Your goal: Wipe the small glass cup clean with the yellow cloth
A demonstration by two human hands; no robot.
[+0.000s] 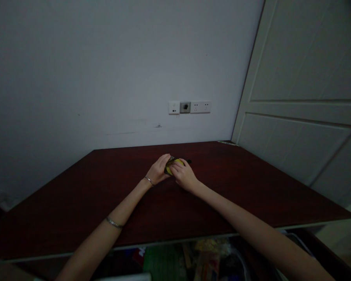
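Observation:
A small yellow and black object (175, 164), perhaps a tape measure, rests on the dark red-brown table (236, 187) near its far middle. My left hand (158, 170) curls round its left side, fingers closed on it. From the right, my right hand (185, 175) grips the same object with bent fingers. A thin bracelet shows on the left wrist and another band further up that forearm. A short black part sticks out of the object toward the right.
A white wall stands behind the table with a socket panel (189, 107). A pale panelled door (304, 97) lies to the right. Below the table's front edge is a jumble of coloured items (190, 257).

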